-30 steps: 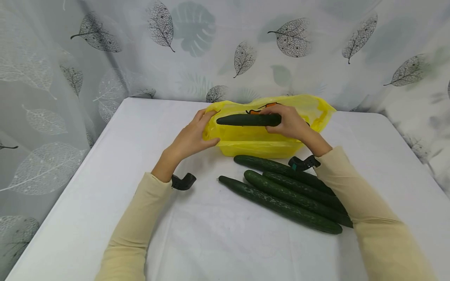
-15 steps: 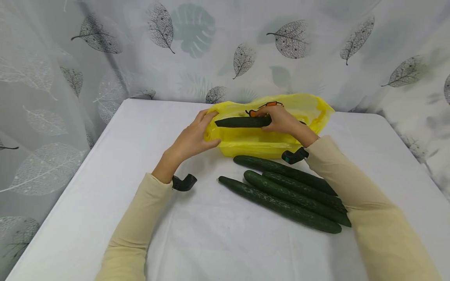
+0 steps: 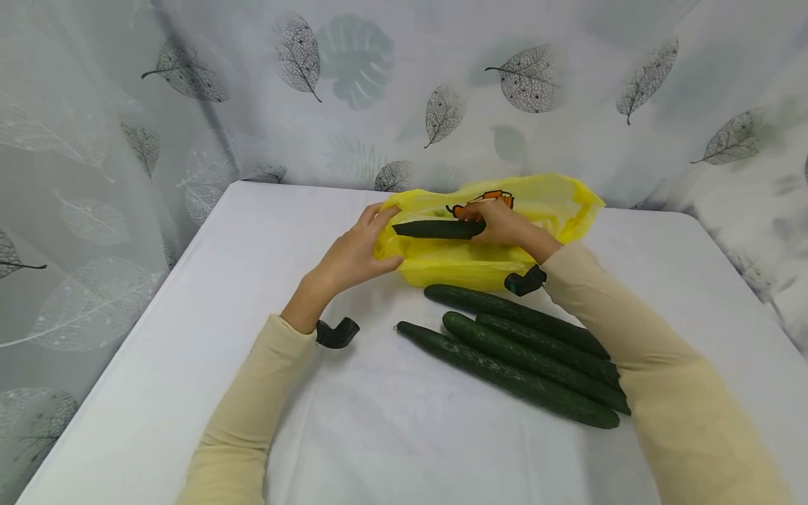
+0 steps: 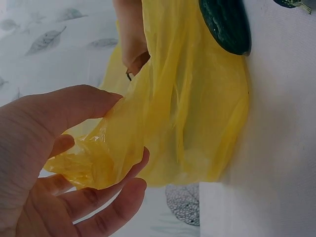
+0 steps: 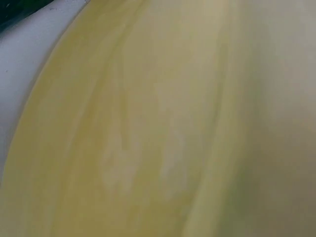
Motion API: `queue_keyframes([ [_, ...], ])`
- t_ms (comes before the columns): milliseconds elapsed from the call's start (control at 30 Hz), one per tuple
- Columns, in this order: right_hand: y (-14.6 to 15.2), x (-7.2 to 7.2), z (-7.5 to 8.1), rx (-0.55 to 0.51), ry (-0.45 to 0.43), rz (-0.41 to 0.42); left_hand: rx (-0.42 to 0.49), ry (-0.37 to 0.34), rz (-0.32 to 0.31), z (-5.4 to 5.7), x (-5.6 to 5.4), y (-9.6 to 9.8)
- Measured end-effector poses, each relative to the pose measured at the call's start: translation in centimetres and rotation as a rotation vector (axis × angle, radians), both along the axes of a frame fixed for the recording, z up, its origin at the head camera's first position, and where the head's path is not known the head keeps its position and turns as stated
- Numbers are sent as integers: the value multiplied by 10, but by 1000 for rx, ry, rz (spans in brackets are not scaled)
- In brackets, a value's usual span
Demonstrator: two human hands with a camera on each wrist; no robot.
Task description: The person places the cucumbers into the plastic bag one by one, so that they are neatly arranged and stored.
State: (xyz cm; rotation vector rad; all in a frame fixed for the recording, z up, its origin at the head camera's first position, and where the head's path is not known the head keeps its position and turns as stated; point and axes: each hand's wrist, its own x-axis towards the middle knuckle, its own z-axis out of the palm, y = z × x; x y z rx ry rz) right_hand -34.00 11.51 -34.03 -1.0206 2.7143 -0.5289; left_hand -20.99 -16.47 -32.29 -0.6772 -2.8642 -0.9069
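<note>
A yellow plastic bag (image 3: 467, 275) lies on the table with its mouth spread and an orange print on its inner side. My left hand (image 3: 355, 258) grips the bag's left edge; in the left wrist view, thumb and fingers curve round the crumpled plastic (image 4: 103, 153). At the bag's mouth, my right hand (image 3: 503, 226) holds a dark green cucumber (image 3: 432, 229) by its right end. The cucumber lies level, pointing left toward my left hand. In the right wrist view, blurred yellow plastic (image 5: 123, 123) fills most of the picture and hides the fingers.
Several long cucumbers (image 3: 505, 375) lie slantwise on the white tablecloth (image 3: 404, 456), in front of the bag and partly under my right forearm. A leaf-patterned curtain (image 3: 442, 84) hangs behind the table. Each wrist carries a small black camera (image 3: 337, 333).
My right hand has moved slightly left and down with the cucumber, deeper into the bag's mouth. The left hand keeps its hold on the bag's edge. The head view has shifted a little.
</note>
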Motion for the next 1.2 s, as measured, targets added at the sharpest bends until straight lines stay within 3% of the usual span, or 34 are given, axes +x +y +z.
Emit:
queue_keyframes([
  [600, 0, 0, -7, 32, -83, -21, -28, 57, -2, -2, 0, 2],
  [800, 3, -1, -5, -59, -88, -43, -34, 39, 0, -1, 0, 3],
  [1200, 3, 15, 7, -210, -74, -107, -37, 18, 6, 1, 1, 5],
])
